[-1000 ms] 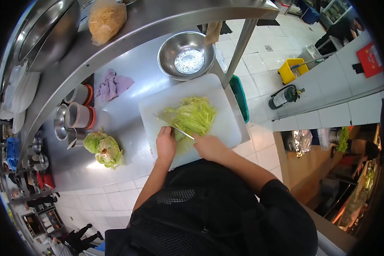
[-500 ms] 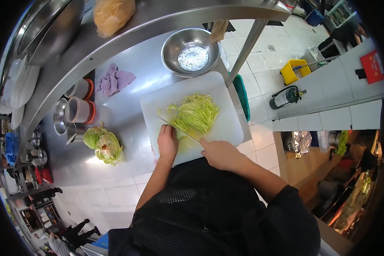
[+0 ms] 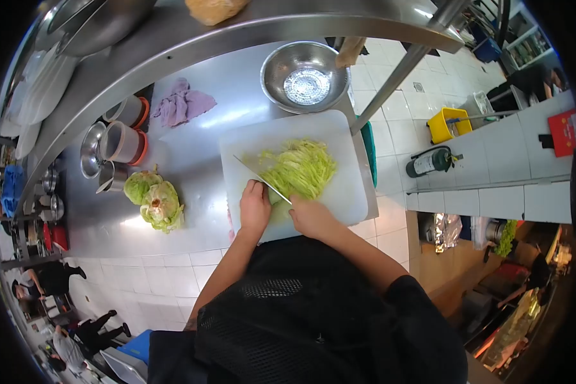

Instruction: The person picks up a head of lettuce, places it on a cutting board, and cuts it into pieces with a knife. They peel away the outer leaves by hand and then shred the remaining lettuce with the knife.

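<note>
The right hand (image 3: 310, 217) is closed around the handle of a knife (image 3: 262, 180). The blade runs from this hand up and away to the left, slanting across the near part of a white cutting board (image 3: 342, 192). The left hand (image 3: 255, 208) lies just beside the right one with its fingers drawn together and curled. Its fingertips are up against the flat of the blade, on a pale lettuce piece (image 3: 273, 197) that sits between the two hands. Whether the left hand grips that piece or only presses on it cannot be told.

Just past the blade, ahead of the right hand, a loose heap of shredded lettuce (image 3: 301, 168) covers the middle of the board. The board rests on a steel bench (image 3: 192, 192).

Well out to the left of the left hand, two torn lettuce halves (image 3: 153, 200) lie on the bench, touching each other. Beyond them stand small metal cups (image 3: 111, 178) and two round tubs (image 3: 125, 142) with orange rims. A crumpled purple cloth (image 3: 184, 105) lies farther off, ahead and left of the left hand.

Straight ahead of both hands, past the far edge of the board, sits a steel bowl (image 3: 306, 75) with a perforated bottom. Above it all a steel shelf (image 3: 205, 35) spans the bench.
</note>
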Demonstrator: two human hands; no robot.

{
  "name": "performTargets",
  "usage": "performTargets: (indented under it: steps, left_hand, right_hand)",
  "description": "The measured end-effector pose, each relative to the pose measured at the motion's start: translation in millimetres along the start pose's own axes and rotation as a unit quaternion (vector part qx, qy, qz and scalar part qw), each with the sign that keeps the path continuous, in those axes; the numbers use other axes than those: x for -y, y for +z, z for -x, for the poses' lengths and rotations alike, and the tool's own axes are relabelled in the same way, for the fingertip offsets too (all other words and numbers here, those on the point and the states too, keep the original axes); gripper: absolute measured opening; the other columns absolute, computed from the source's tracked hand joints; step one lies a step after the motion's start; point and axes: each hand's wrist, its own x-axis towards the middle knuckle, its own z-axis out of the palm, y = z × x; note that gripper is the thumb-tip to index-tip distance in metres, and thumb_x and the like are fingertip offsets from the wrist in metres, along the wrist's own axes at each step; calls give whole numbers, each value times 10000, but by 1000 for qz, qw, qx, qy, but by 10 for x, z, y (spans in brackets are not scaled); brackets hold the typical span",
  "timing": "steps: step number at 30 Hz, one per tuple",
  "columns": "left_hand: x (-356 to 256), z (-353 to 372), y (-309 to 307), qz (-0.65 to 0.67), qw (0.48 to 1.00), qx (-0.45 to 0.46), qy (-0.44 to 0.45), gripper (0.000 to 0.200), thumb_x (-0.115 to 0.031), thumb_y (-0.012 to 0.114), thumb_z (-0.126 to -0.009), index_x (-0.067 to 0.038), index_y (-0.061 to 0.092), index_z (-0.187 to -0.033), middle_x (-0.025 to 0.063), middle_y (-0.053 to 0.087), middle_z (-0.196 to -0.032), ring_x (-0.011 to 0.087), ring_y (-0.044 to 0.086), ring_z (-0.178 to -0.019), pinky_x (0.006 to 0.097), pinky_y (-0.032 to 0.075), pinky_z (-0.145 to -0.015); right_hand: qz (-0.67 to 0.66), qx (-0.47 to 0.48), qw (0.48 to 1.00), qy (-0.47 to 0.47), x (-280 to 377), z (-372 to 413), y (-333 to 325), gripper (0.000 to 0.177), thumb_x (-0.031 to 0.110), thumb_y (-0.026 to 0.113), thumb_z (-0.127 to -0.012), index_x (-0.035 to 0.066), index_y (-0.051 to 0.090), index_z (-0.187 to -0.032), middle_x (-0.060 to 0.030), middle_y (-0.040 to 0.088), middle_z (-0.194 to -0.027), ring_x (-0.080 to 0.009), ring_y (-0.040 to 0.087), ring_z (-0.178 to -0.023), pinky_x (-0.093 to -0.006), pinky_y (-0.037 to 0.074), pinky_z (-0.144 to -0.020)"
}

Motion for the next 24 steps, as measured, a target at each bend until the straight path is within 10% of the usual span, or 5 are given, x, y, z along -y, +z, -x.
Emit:
performTargets:
  steps: [24]
  left_hand:
    - [102,213,-28,53,998,-26,39,152,17,669,-891,8,642,-1040,168,615,-1054,397,603,-991,477,526,-876]
  right_hand:
    - [165,57,985,3,551,586,-527,306,235,607,-1016,13,513,-1204,-294,706,-861,-523,693,-839,-603,542,-765]
